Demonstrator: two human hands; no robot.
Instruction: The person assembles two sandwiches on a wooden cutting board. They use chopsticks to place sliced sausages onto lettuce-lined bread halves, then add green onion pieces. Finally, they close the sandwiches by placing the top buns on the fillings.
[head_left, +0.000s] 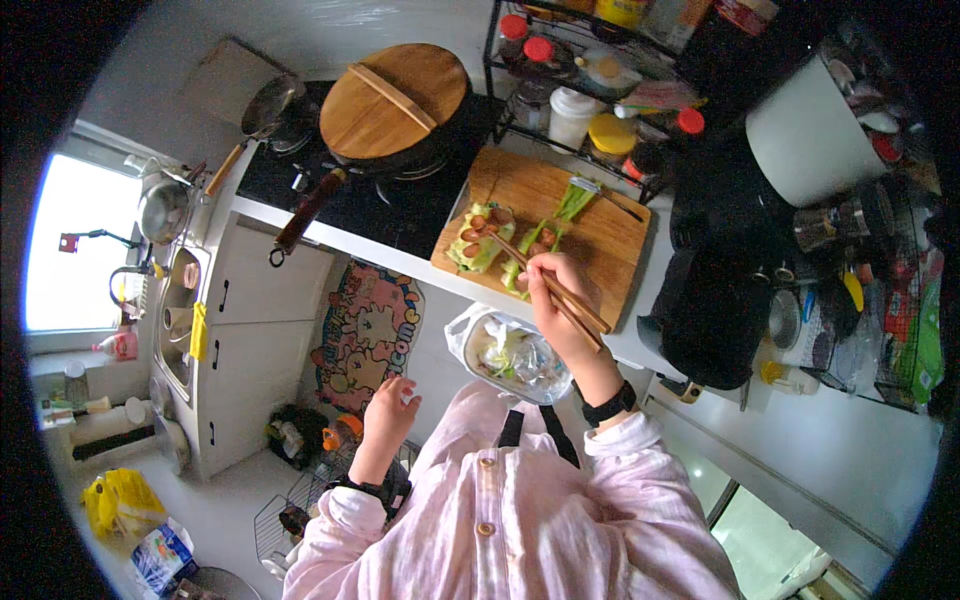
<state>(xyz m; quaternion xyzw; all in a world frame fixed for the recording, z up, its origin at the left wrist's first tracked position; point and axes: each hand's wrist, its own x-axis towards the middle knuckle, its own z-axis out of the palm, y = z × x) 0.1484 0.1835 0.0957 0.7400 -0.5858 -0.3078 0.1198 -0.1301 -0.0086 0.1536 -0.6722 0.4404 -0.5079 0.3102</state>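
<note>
My right hand (556, 289) grips a pair of wooden chopsticks (574, 298) over the near part of a wooden cutting board (607, 247). Their tips touch or hover just over reddish-brown slices (474, 229), perhaps sausage, on a pale green leaf vegetable (472, 259) at the board's left. A second pile of green stalks and brown slices (544, 238) lies beside it, partly behind my fingers. Chopped green stalks (576, 201) rest farther back, with a metal utensil with a dark handle (622, 206) on them. Away from the counter, my left hand (391, 411) hangs empty, fingers loosely bent apart.
Below the counter edge stands a bag-lined waste bin (517, 356). A wok with a wooden lid (394, 101) sits on the black cooktop (420, 217), its handle (307, 210) jutting past the edge. Behind the board rises a black spice rack (491, 75); a dark appliance (697, 300) stands right.
</note>
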